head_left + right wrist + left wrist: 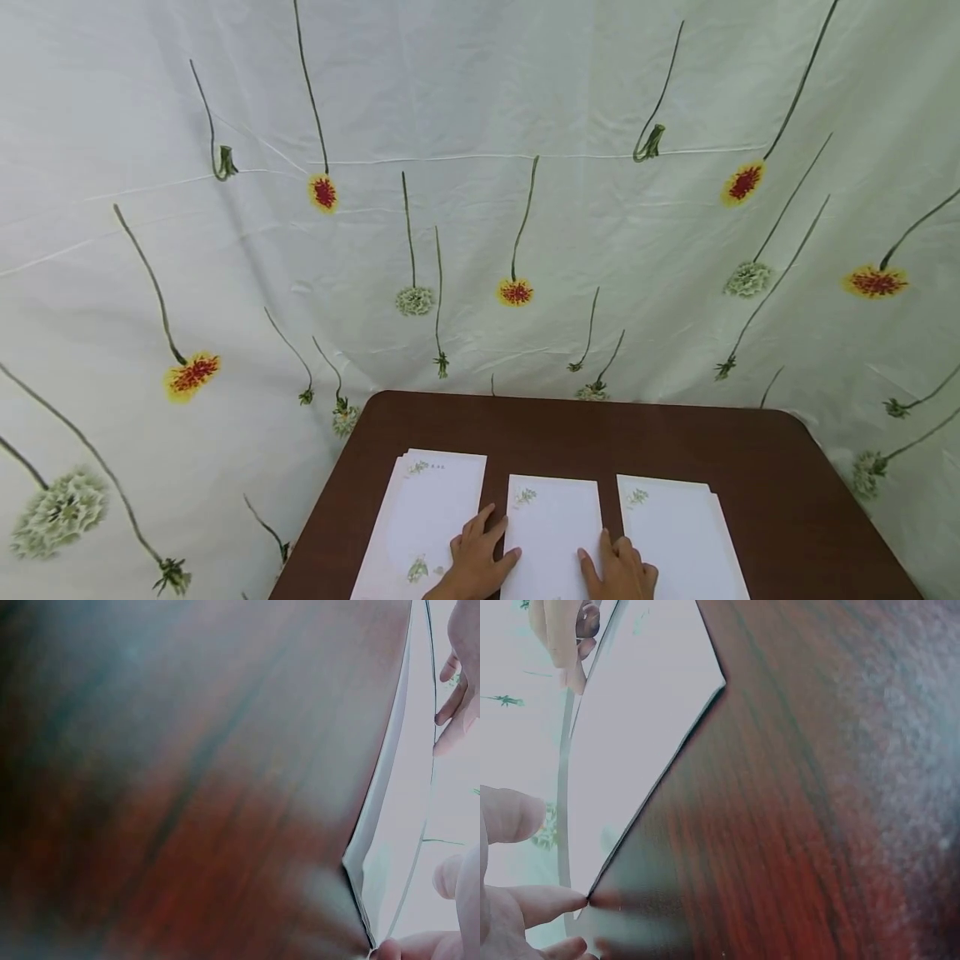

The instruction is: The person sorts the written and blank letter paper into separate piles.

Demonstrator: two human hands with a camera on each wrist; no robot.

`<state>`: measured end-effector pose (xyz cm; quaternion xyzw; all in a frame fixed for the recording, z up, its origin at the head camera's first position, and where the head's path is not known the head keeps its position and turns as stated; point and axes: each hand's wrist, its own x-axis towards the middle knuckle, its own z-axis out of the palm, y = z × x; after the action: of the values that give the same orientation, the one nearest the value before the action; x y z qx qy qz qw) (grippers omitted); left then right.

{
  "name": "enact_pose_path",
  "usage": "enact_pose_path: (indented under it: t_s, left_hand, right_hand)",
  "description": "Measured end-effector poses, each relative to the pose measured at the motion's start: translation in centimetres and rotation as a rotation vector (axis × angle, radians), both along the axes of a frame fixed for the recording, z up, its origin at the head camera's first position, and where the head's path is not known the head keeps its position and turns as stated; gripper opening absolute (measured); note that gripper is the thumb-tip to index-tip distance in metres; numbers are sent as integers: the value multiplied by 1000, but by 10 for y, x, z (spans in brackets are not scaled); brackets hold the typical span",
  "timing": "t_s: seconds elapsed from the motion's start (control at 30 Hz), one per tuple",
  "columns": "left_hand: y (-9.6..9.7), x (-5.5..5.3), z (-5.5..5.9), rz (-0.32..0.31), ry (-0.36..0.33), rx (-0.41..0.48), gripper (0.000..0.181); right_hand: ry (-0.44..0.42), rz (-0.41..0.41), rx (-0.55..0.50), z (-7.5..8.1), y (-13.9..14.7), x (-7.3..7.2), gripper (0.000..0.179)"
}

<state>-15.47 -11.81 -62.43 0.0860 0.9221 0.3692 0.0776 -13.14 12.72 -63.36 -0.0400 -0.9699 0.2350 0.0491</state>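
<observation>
Three groups of white paper sheets with printed green leaves lie side by side on a brown table. My left hand [478, 557] lies between the left sheets [431, 517] and the middle sheet [553, 527], its fingers spread and its thumb at the middle one's left edge. At that sheet's right edge is my right hand [621, 575], fingers extended, close beside the right sheets [667, 529]. In the left wrist view a fingertip meets an edge of the paper [641, 727]. The right wrist view likewise has a fingertip right at a corner of the paper [409, 795].
The dark brown table [585, 425] has rounded far corners. Behind and around it hangs a pale cloth [465, 108] printed with flowers and long stems. The left and right sheets are stacked slightly out of line, with lower edges sticking out.
</observation>
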Motion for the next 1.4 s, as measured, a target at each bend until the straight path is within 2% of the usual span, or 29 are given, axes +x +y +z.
enact_pose_path:
  t_s: [0.2,0.37,0.5,0.73,0.93,1.1,1.2,1.33,1.4]
  left_hand:
    - [1,2,0,4,-2,28,62]
    - [2,3,5,-11,68,51,55]
    - [3,3,9,-20,108,80,49]
    - [7,4,15,25,107,90,46]
    - [12,4,18,57,170,87,44]
    - [21,2,26,69,224,101,42]
    - [29,0,28,72,268,94,42]
    - [41,-5,31,62,323,81,43]
    - [47,-7,33,51,325,74,45]
  right_hand:
    - [36,-7,2,1,1,2,59]
    - [71,-21,-17,4,3,1,52]
    - [44,-2,-58,11,5,-1,48]
    - [-21,40,-141,18,4,-4,46]
    - [20,40,-146,25,7,-4,45]
    - [39,31,-146,34,14,-5,46]
    - [20,17,-159,38,21,-7,47]
    - [17,5,-170,43,33,-9,48]
    - [22,-2,-170,46,39,-9,47]
